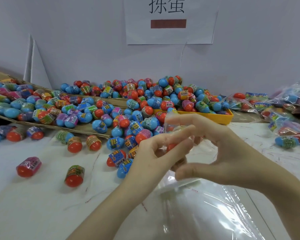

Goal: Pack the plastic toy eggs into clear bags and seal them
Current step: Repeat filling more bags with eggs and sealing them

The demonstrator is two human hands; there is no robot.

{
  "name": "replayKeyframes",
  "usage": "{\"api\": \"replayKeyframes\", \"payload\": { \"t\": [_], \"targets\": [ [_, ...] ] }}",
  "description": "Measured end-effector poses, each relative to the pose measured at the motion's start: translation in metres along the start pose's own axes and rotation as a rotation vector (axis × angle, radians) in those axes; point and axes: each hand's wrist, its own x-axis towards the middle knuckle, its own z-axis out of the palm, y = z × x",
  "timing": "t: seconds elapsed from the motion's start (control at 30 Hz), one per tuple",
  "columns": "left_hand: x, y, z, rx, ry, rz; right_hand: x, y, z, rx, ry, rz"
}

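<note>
The head view shows, at the far left, a flattened cardboard sheet that carries many plastic toy eggs, blue and red, each with a printed wrapper around the middle; some wrappers show a barcode, but the brand words are too small and blurred to read; two loose eggs lie apart on the white table, near the front edge of the heap.

In the middle, the left hand and the right hand meet over a clear bag that lies on the table in front of the person; both grips are narrow, with fingers pinching the thin film at the mouth of the bag; a red egg seems to sit between the fingers, but motion blur makes this unsure.

The risks, as I judge them: the film is slippery, so the mouth can slip from the fingers and close; an egg can roll off the table, because the eggs are round and lie loose; a wrist can also push the near eggs away.

Behind the hands stands a yellow tray full of eggs; on the wall hangs a white paper sign with two large Chinese characters, cut by the top edge, the second looks like 蛋, and below them a dark red bar; at the far right lie filled bags in a pile.
</note>
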Motion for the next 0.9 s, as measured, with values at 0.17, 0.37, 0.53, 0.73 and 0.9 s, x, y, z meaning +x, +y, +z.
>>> {"api": "replayKeyframes", "payload": {
  "t": [0.17, 0.37, 0.53, 0.73, 0.9],
  "targets": [
    [0.002, 0.001, -0.001, -0.052, 0.036, -0.039, 0.004, 0.001, 0.003, -0.088, 0.026, 0.029],
    [0.004, 0.001, -0.007, -0.142, -0.083, -0.223, 0.004, 0.003, 0.003, -0.174, 0.225, -0.034],
    [0.004, -0.001, -0.008, -0.155, -0.099, -0.279, 0.005, 0.008, 0.007, -0.151, 0.259, -0.013],
    [0.008, -0.008, -0.009, -0.168, -0.189, -0.342, 0.004, 0.011, 0.006, -0.102, 0.233, 0.015],
    [0.008, -0.009, -0.013, -0.277, -0.243, -0.363, 0.003, 0.013, 0.005, -0.103, 0.093, 0.024]
  ]
}}
